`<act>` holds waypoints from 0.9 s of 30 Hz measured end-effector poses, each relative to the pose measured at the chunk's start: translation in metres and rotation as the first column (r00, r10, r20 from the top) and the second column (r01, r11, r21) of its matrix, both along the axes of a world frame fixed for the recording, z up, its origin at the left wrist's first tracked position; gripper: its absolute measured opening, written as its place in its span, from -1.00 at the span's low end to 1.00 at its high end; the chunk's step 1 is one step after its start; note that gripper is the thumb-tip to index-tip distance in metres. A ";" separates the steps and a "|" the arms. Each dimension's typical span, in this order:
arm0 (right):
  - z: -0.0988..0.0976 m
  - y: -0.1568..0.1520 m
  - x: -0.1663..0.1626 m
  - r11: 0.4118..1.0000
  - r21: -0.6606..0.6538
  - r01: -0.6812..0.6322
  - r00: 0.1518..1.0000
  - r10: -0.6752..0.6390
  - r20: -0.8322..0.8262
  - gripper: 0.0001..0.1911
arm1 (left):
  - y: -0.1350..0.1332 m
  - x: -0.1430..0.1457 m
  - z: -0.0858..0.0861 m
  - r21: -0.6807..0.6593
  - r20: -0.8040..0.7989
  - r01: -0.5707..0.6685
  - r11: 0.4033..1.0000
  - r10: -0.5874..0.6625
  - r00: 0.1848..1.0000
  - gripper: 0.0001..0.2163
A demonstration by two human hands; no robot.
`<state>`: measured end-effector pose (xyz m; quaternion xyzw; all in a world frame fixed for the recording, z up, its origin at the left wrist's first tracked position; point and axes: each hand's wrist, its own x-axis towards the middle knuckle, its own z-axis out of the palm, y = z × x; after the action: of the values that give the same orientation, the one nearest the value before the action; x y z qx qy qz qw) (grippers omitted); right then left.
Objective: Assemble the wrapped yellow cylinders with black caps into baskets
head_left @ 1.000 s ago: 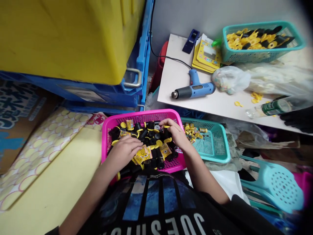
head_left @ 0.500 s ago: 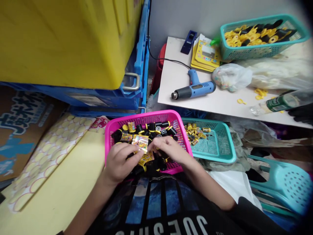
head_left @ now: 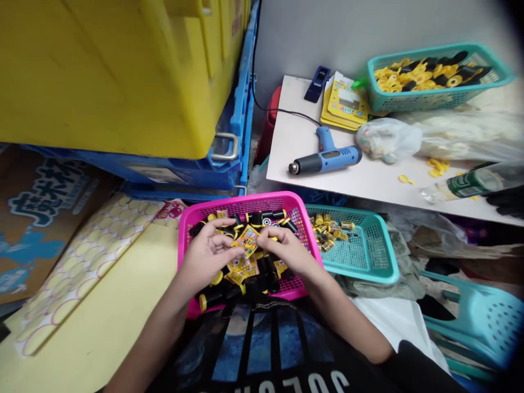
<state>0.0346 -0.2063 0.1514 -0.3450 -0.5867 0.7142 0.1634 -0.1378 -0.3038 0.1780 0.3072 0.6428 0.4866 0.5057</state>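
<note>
Both hands are over a pink basket (head_left: 189,218) of small black cylinders (head_left: 213,297) with yellow ends. Between them a small, shiny printed yellow label (head_left: 248,240) is held tilted. The thumb and fingers of my left hand (head_left: 208,254) are closed at its left edge, the other fingers curled above. My right hand (head_left: 286,251) pinches its right edge between thumb and fingertips. More printed yellow labels (head_left: 241,268) lie beneath on the cylinders. The exact contact at the fingertips is partly hidden.
A teal basket (head_left: 368,262) with small yellow-wrapped cylinders stands at the right. On the white table (head_left: 393,180) lie a blue heat gun (head_left: 327,159), a bottle and another teal basket (head_left: 429,98). Yellow and blue crates (head_left: 186,169) rise at the left, above circle-printed sheets (head_left: 82,262).
The label has turned from nearly flat to tilted between my hands. My left hand has opened out its upper fingers and shifted slightly. The whole view has moved a little lower in frame.
</note>
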 end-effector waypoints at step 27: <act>-0.002 0.016 0.003 0.966 -0.213 0.146 0.972 -0.180 -0.149 -0.54 | -0.001 -0.006 -0.016 0.042 -0.103 -0.254 0.966 0.257 0.961 -0.63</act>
<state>0.0380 -0.1905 0.1494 -0.3459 -0.4654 0.7801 0.2349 -0.1442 -0.3045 0.1616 0.2544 0.6966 0.5395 0.3989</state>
